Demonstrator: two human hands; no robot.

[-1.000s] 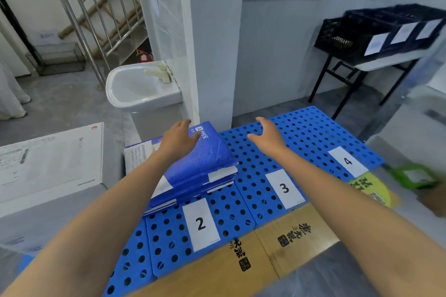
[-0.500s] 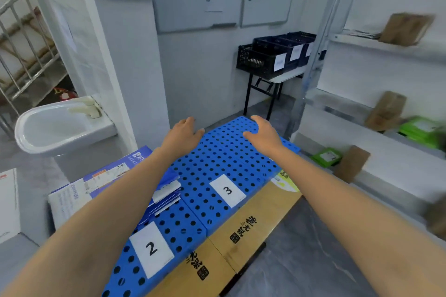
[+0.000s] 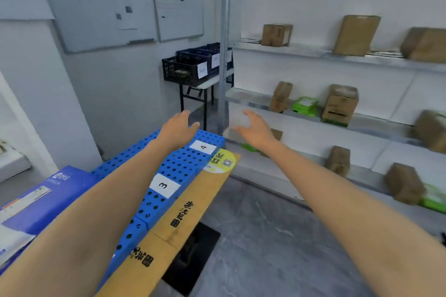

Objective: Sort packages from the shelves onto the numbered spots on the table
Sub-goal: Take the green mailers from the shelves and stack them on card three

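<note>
At the far left a stack of blue mailers [image 3: 48, 198] lies on the counter [image 3: 183, 222]; they look padded, soft, light and rather slick, so a flat palm beneath would probably serve better than a pinch at one corner. Next along the counter's perforated blue mat come spot 3 [image 3: 163, 185] and spot 4 [image 3: 203, 147], both bare of packages. The left hand [image 3: 177, 131] hovers over the far end of the mat, close to spot 4, fingers loosely spread and holding nothing. The right hand [image 3: 257, 131] reaches past the counter's end toward the shelves [image 3: 248, 100], likewise spread and empty, touching no package.

On the middle shelf, nearest that hand, a narrow brown parcel [image 3: 280, 96] stands upright; it seems stiff cardboard and likely light, best taken by its two broad faces, though being tall and thin it may tip if nudged. Just beside it lies a green packet [image 3: 305, 105], flat and glossy-looking; I judge it slippery and thin, so sliding it to the shelf lip and gripping its edge would be sensible. Next to that stands a larger carton [image 3: 339, 105], rigid, perhaps the heaviest of the three; two hands on opposite sides would suit it. More brown boxes sit on the shelves above and below and further right; they are blurred, and their labels cannot be read, so which numbered spot each belongs to cannot be told.
</note>
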